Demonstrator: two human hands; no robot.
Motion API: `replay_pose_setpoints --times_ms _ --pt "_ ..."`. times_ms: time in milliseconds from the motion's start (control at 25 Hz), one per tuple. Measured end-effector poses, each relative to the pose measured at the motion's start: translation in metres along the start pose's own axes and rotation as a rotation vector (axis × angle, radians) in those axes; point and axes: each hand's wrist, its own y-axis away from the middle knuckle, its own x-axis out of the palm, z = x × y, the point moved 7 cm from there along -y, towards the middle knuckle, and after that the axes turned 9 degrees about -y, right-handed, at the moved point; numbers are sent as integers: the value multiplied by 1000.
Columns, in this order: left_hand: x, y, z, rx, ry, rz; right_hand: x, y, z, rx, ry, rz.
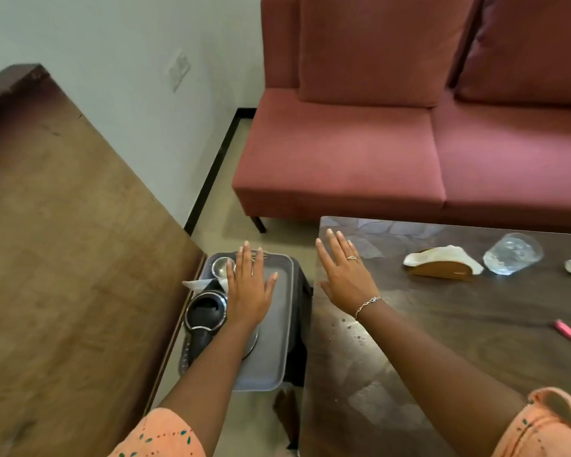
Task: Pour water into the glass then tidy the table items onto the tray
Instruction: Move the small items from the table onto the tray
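At six o'clock in the view, the left hand [249,288] is held flat, fingers spread, over the tray [277,357], the jug [206,313] at its nine o'clock. The right hand [345,275] is spread wide over the table [442,341] corner, nothing held. The glass [512,253] is found at its three o'clock, well apart, beside the napkin holder [442,263]. Both hands are judged poised to begin.

No text, label, brand, number or sign can be read anywhere.
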Motion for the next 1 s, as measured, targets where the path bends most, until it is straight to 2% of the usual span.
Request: replay_pose_setpoints --times_ms 280,600,760,1000 --pt "5 64 -162 160 -21 33 -60 134 -94 140 52 -85" --pt "10 137 -308 359 -67 93 -108 277 -187 301 107 -137" --pt "5 148 -362 473 -99 101 -126 317 -218 382 109 -164" --pt "19 143 -426 549 -82 137 -132 354 -265 472 106 -172"
